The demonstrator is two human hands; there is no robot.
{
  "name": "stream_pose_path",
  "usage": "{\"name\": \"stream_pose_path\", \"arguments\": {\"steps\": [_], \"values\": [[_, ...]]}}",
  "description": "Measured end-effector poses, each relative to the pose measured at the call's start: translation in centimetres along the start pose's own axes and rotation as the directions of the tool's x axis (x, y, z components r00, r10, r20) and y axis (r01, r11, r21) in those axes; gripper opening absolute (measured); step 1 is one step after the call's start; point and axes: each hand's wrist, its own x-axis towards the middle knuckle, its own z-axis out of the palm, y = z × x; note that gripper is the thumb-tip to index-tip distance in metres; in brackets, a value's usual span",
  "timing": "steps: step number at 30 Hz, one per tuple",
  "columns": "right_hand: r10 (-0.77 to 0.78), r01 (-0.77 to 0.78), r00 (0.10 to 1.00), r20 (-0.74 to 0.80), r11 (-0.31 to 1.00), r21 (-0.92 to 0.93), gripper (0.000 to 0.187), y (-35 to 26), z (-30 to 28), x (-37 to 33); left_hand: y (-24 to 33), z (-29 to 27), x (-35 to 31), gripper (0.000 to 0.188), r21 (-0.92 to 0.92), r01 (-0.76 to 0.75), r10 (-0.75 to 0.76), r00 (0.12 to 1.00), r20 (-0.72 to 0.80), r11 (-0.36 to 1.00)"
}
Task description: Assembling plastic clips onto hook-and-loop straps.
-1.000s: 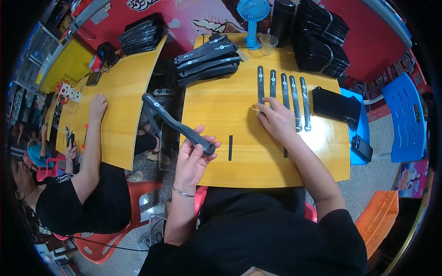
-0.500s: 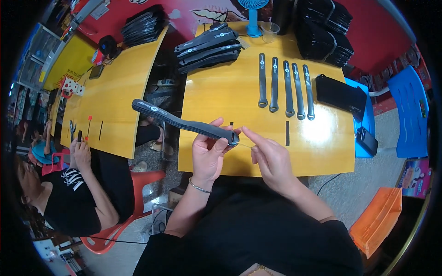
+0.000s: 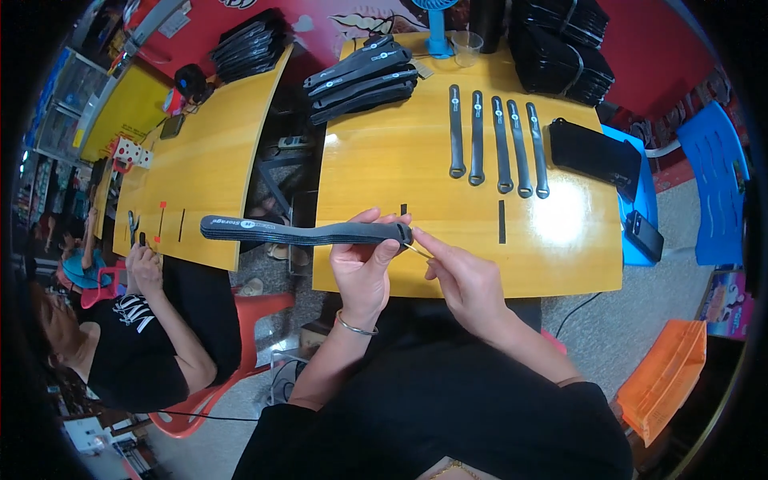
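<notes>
Bundle of dark grey straps (image 3: 300, 232), stacked flat with pale print on the uppermost one, is held in the air above the near part of the yellow tabletop (image 3: 360, 172); its rounded far end is pointed to the left, beyond the tabletop's left edge, and its buckle end is gripped by the left hand (image 3: 362, 272), which is clamped around it with the thumb in front and the fingers behind; by the right hand (image 3: 470, 288) a thin yellow band (image 3: 418, 252) is pinched just beside the buckle end; whether the bundle itself is touched by the right fingertips cannot be told; the two hands are held close together.

On the tabletop, five single straps (image 3: 502, 148) are laid side by side, buckle ends toward the wearer; a heap of straps (image 3: 360, 80) is piled at the far left; two short black strips (image 3: 502, 222) are seen nearer the hands, one partly hidden by the left fingers; a black pouch (image 3: 594, 156) is placed at the right edge; behind, a blue fan (image 3: 436, 32), a clear cup (image 3: 466, 50) and black wrapped packs (image 3: 552, 64) are set.
</notes>
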Motion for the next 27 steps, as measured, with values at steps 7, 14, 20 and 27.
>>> {"name": "stream_pose_path", "arguments": {"steps": [7,14,20,27], "values": [[-0.038,0.039,0.999,0.011,0.998,-0.046,0.05,-0.02,-0.22,-0.06,-0.21,0.0,-0.36,0.043,0.023,-0.055,0.056,0.998,-0.02,0.998],[-0.029,0.029,1.0,0.01,1.0,-0.006,0.059,0.49,0.12,-0.31,-0.37,0.17,-0.47,0.042,0.025,-0.074,0.074,0.997,-0.037,0.997],[0.018,-0.02,0.999,0.033,0.999,0.037,0.059,0.49,0.15,-0.31,-0.73,0.06,-0.66,0.041,0.044,-0.08,0.083,0.994,-0.073,0.996],[0.19,-0.222,0.973,0.129,0.919,0.327,0.058,0.04,0.33,-0.02,-0.84,-0.24,-0.52,0.036,0.243,-0.244,0.25,0.968,0.007,0.939]]}}
